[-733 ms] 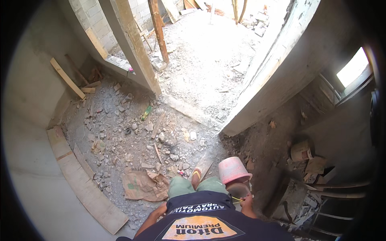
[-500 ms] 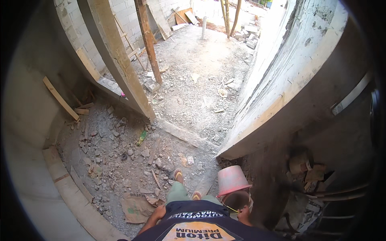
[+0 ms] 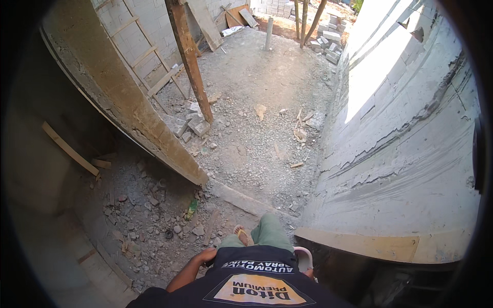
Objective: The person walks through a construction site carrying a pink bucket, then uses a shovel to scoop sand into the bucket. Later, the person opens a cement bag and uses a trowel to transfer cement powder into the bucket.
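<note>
A pale pink bucket (image 3: 306, 261) hangs at my right side, partly covered by my dark shirt. Beside its rim is my right hand (image 3: 309, 273), closed on the bucket's handle; the shirt's edge covers most of that hand, and the handle itself is hidden. My left hand (image 3: 207, 255) hangs by my left thigh, apart from any loose object that I can see. Its fingertips are tucked out of sight against my clothes, so their pose is unclear. One foot in a flip-flop (image 3: 240, 233) shows on the rubble in front of me.
A low concrete sill (image 3: 246, 197) crosses the doorway ahead, between a wall end (image 3: 128, 102) and a rough wall (image 3: 395, 169). Beyond stand a wooden post (image 3: 192, 66), a ladder (image 3: 141, 46) and stacked blocks (image 3: 328, 43). Broken rubble (image 3: 149, 210) covers the floor at left.
I have moved forward toward the doorway, one knee now swung ahead. The bucket has come along with my right hand and is now mostly behind my shirt. My left hand has risen slightly.
</note>
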`<state>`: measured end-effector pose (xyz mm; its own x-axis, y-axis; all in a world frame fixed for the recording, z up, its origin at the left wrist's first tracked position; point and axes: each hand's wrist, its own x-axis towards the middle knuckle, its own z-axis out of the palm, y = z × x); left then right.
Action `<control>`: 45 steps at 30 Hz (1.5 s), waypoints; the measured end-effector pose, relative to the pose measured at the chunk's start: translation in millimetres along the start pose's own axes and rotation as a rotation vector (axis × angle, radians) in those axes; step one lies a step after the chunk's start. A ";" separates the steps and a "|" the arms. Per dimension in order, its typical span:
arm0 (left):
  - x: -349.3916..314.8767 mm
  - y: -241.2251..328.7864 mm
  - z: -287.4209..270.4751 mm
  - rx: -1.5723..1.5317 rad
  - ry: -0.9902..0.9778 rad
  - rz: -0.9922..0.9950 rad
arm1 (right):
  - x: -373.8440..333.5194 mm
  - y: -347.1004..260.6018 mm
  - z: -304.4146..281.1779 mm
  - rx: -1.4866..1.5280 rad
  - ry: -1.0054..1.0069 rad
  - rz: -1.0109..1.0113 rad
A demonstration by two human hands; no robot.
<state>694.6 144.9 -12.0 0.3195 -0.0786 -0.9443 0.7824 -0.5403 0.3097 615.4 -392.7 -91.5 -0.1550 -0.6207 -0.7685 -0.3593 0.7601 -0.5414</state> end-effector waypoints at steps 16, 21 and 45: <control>223.9 325.6 -229.4 0.001 0.454 0.102 | -25.1 -106.4 550.1 -0.051 -0.094 0.091; 212.3 475.8 -330.7 -0.107 0.651 0.202 | -94.7 -223.6 780.3 0.142 -0.226 -0.090; 641.7 1017.4 -889.0 -1.112 -0.039 0.321 | -209.1 -416.9 1634.1 -0.080 -0.432 -0.055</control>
<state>2170.9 289.5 -204.0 0.5873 -0.1150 -0.8012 0.7125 0.5429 0.4444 2301.4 -265.8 -262.1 0.2594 -0.5096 -0.8204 -0.4294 0.7000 -0.5706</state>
